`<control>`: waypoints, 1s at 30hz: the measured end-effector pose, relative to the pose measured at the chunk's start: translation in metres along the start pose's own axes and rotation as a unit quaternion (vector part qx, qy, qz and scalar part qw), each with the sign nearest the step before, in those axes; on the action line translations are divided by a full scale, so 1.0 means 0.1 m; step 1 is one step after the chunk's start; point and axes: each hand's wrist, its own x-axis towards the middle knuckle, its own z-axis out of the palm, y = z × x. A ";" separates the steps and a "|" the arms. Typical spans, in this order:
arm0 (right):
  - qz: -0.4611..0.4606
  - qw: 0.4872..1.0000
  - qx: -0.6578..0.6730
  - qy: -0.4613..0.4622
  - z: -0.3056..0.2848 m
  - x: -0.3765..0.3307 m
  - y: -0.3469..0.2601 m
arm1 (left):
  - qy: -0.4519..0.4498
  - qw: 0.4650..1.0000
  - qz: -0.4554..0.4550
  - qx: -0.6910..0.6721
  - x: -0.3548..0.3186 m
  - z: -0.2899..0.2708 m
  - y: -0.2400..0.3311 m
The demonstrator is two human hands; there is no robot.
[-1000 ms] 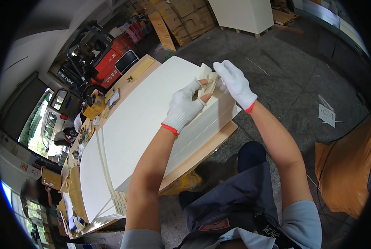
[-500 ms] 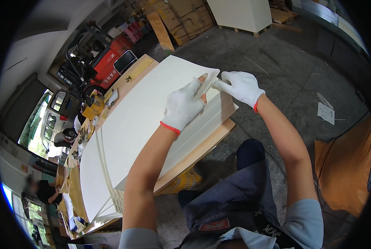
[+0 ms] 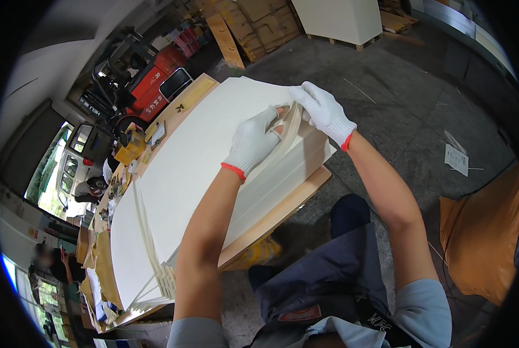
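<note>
A tall stack of large white paper sheets (image 3: 195, 151) lies in front of me on a wooden board (image 3: 288, 203). At its right corner a bundle of the upper sheets (image 3: 289, 130) is bent upward, its layered edges fanned. My right hand (image 3: 324, 113), in a white knitted glove with a red cuff, is closed round the corner of that bundle. My left hand (image 3: 251, 141) wears a matching glove with bare thumb and fingertip showing. It pinches the near edge of the same bundle, just left of my right hand.
Beyond the stack, the long table carries a yellow box (image 3: 130, 152) and small tools. A red forklift (image 3: 149, 95) stands farther back. Two people are at the left. An orange-brown covered bundle (image 3: 483, 232) sits on the floor at right, and a white pallet load (image 3: 337, 20) stands far off.
My right hand has moved left and closed on the raised corner. The bundle of sheets is now bent up more, with its edges fanned. My left hand has shifted slightly left.
</note>
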 end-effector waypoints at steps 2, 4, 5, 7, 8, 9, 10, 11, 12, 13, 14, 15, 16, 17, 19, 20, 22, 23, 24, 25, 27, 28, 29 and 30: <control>0.042 0.999 -0.009 0.013 0.02 -0.01 -0.01 | -0.003 0.998 -0.015 -0.054 -0.05 0.00 -0.02; -0.013 0.998 -0.015 0.056 0.08 0.02 0.09 | -0.014 0.993 -0.052 -0.108 -0.04 0.01 -0.02; -0.040 0.996 -0.018 0.079 0.09 0.03 0.13 | -0.017 0.995 -0.055 -0.084 -0.05 0.01 0.01; -0.029 0.996 -0.020 0.079 0.10 0.00 0.13 | -0.022 0.997 -0.061 -0.035 -0.08 -0.01 0.11; -0.025 0.996 -0.021 0.078 0.11 -0.01 0.11 | -0.020 0.997 -0.054 -0.051 -0.08 -0.01 0.09; -0.019 0.997 -0.023 0.075 0.10 -0.01 0.11 | -0.019 0.996 -0.048 -0.066 -0.08 -0.01 0.06; -0.012 0.997 -0.025 0.074 0.10 -0.01 0.12 | -0.019 0.996 -0.040 -0.081 -0.08 -0.01 0.06; -0.006 0.997 -0.027 0.072 0.09 -0.01 0.13 | -0.025 0.995 -0.049 -0.086 -0.08 -0.01 0.07; -0.009 0.997 -0.030 0.073 0.08 -0.01 0.14 | -0.031 0.994 -0.057 -0.090 -0.08 -0.02 0.10; -0.013 0.997 -0.033 0.073 0.08 -0.01 0.15 | -0.036 0.993 -0.066 -0.093 -0.08 -0.04 0.12; -0.017 0.997 -0.035 0.072 0.08 0.00 0.15 | -0.012 0.995 -0.036 -0.096 -0.08 -0.02 0.09; -0.020 0.996 -0.035 0.074 0.08 -0.01 0.15 | 0.012 0.995 -0.006 -0.099 -0.08 0.02 0.02; -0.023 0.996 -0.034 0.075 0.09 -0.01 0.15 | 0.035 0.994 0.024 -0.101 -0.08 0.04 0.00; -0.026 0.996 -0.033 0.077 0.09 -0.02 0.15 | 0.048 0.994 0.008 -0.098 -0.09 0.06 -0.01; -0.043 0.995 -0.039 0.079 0.10 -0.03 0.14 | 0.074 0.993 -0.022 -0.093 -0.10 0.08 0.01; -0.052 0.995 -0.042 0.079 0.10 -0.03 0.14 | 0.061 0.995 -0.025 -0.078 -0.10 0.07 0.01; -0.046 0.995 -0.037 0.080 0.09 -0.03 0.14 | 0.036 0.998 -0.029 -0.049 -0.11 0.03 0.04; -0.043 0.995 -0.034 0.081 0.09 -0.03 0.14 | 0.015 0.998 -0.045 -0.047 -0.10 0.01 0.08; -0.039 0.995 -0.036 0.080 0.08 -0.04 0.15 | -0.007 0.997 -0.062 -0.045 -0.10 -0.01 0.14; -0.036 0.996 -0.038 0.079 0.09 -0.04 0.15 | -0.028 0.996 -0.079 -0.042 -0.09 -0.03 0.17; -0.027 0.996 -0.038 0.077 0.09 -0.05 0.14 | -0.004 0.998 -0.044 -0.037 -0.11 0.02 0.11; -0.022 0.996 -0.037 0.076 0.09 -0.05 0.13 | 0.008 0.999 -0.027 -0.035 -0.11 0.03 0.10; -0.016 0.996 -0.037 0.075 0.09 -0.06 0.13 | 0.003 0.999 -0.035 -0.042 -0.11 0.03 0.10; -0.017 0.996 -0.040 0.077 0.08 -0.06 0.13 | -0.003 0.998 -0.042 -0.049 -0.11 0.01 0.12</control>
